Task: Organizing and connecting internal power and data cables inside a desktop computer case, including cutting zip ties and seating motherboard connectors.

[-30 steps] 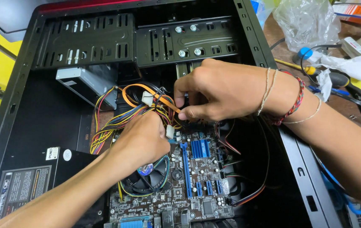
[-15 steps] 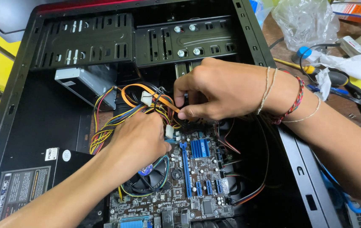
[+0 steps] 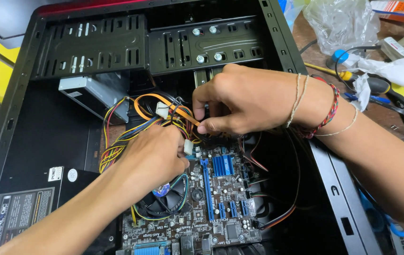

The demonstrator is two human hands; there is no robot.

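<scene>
Both of my hands reach into an open black computer case (image 3: 22, 108). My left hand (image 3: 152, 158) is closed around a bundle of coloured power cables (image 3: 117, 141) and touches a small white connector (image 3: 188, 147) above the motherboard (image 3: 221, 198). My right hand (image 3: 249, 99) pinches wires near an orange flat cable (image 3: 145, 101) and another white connector (image 3: 162, 109). Its wrist wears thread bracelets. The fingertips of both hands are partly hidden among the wires.
A black cooling fan (image 3: 166, 200) sits under my left wrist. The power supply (image 3: 20, 222) lies at the lower left, drive bays (image 3: 154, 45) at the top. Plastic bags (image 3: 341, 23), a screwdriver (image 3: 327, 71) and loose cables lie on the wooden table to the right.
Both hands stay at the cable bundle with only slight shifts; the view has barely moved.
</scene>
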